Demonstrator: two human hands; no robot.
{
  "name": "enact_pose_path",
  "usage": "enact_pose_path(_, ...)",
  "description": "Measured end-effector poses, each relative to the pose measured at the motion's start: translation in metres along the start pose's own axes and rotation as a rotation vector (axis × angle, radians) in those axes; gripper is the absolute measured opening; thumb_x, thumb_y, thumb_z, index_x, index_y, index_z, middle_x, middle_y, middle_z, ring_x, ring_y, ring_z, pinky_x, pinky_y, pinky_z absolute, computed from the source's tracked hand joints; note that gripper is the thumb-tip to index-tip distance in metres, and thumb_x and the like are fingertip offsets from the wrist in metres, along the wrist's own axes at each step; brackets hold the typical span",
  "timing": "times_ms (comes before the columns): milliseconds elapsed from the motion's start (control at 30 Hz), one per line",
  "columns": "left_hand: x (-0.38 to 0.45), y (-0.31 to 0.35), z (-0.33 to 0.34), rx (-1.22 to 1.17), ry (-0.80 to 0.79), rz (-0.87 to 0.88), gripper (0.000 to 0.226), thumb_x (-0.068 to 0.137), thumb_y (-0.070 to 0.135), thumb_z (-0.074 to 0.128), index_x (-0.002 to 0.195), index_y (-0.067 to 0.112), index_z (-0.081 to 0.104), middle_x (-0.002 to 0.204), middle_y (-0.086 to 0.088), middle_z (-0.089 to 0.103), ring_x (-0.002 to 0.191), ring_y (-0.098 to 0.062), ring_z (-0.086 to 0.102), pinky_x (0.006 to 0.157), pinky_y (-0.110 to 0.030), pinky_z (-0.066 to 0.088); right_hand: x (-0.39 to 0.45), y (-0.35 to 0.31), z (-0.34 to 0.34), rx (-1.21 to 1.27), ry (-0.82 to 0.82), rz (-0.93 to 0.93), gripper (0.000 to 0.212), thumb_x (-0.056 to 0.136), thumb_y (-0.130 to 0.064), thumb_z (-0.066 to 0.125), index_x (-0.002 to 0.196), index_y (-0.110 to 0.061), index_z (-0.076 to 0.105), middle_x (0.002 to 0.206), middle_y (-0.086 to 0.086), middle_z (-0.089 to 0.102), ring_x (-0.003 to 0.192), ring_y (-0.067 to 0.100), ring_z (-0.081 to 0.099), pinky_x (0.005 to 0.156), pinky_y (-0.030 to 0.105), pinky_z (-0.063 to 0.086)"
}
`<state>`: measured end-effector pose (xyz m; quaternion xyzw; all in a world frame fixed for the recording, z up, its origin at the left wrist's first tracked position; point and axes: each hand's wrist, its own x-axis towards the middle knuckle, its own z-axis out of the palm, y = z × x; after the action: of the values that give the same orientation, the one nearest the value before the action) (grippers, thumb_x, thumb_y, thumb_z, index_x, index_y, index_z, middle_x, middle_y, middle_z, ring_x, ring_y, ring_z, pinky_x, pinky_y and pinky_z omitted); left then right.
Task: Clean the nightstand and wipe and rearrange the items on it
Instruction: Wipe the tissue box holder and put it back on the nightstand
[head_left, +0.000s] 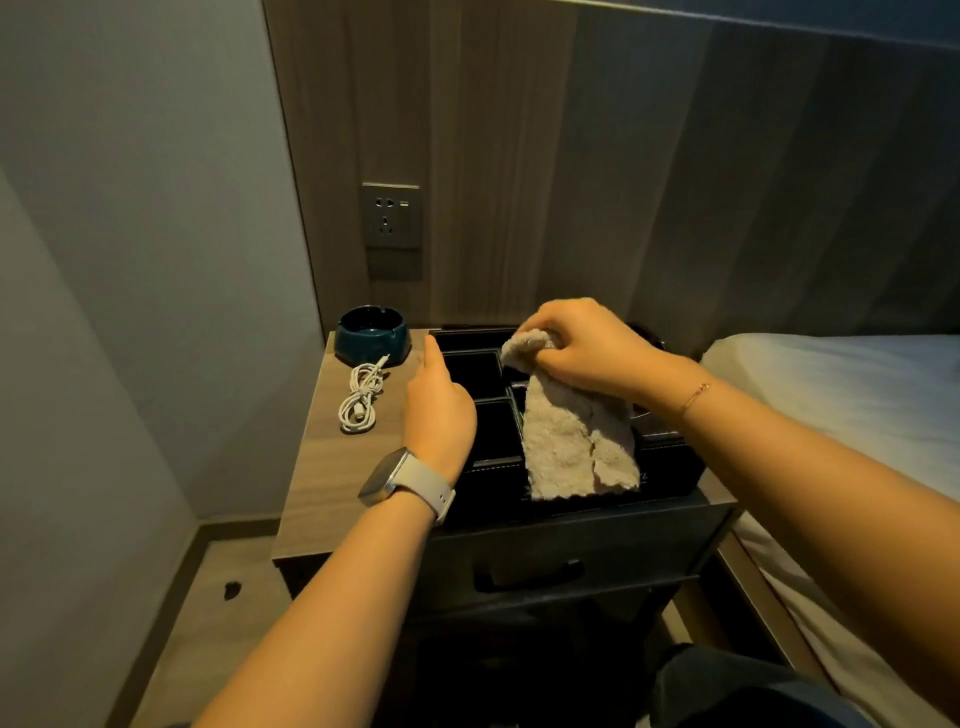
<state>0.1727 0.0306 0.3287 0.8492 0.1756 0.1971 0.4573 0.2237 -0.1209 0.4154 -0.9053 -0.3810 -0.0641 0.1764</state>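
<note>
Right hand grips a bunched beige cloth, fingers curled round the top wad; the loose end hangs down over the front of a black compartment organizer. The cloth's long axis runs roughly back to front, wad at the back, free end draped toward the front edge of the surface. Left hand sits on the organizer's left wall, fingers fairly straight and pointing toward the back; looks like it steadies the box, holds nothing that I can see.

The organizer takes up the right half of the surface, back to front. Its open cells lie just left of and under the cloth, between the two hands. Whether the wad touches a cell divider or hovers just above: cannot tell, too dark.

Other task items: a dark blue ashtray at the back left corner, and a coiled white cable just in front of it, near the left edge, long axis back to front. Both are well left of the cloth, with the left hand and organizer wall between.

Judgement: step in hand is wiping the organizer cells. The right hand is the working one, the nearest cell is directly below and slightly left of the wad, so next move is probably a short push down and left. The ashtray and cable are nearer the left hand, so that one would likely shift them.
</note>
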Motion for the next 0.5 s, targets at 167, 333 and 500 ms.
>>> enact_pose_path(167,-0.004,-0.012,-0.024,0.019,0.042,-0.028,0.064,0.096,0.000,0.034,0.153,0.017,0.011,0.123,-0.013,0.055,0.086,-0.022,0.055,0.069,-0.035,0.048,0.015,-0.019,0.038,-0.107,0.034,-0.031,0.020,0.084,-0.015,0.055,0.096,-0.013,0.072,0.086,0.006,0.060,0.078,0.026,0.057,0.063,0.040,0.047)
enact_pose_path(333,-0.005,-0.010,-0.027,0.048,0.069,0.005,0.064,0.094,-0.002,0.034,0.152,0.014,0.014,0.125,-0.016,0.053,0.099,-0.027,0.057,0.073,-0.032,0.045,-0.035,-0.023,0.024,-0.152,-0.138,-0.141,0.017,0.086,-0.021,0.059,0.097,-0.021,0.071,0.086,-0.004,0.056,0.077,0.014,0.054,0.064,0.036,0.048)
enact_pose_path(500,-0.006,-0.011,-0.028,0.019,0.046,0.001,0.065,0.094,-0.002,0.034,0.153,0.014,0.013,0.127,-0.019,0.053,0.099,-0.029,0.057,0.074,-0.033,0.044,-0.016,-0.038,0.017,-0.108,0.093,-0.069,0.025,0.085,-0.017,0.054,0.103,-0.022,0.072,0.090,0.001,0.058,0.083,0.022,0.057,0.065,0.036,0.044)
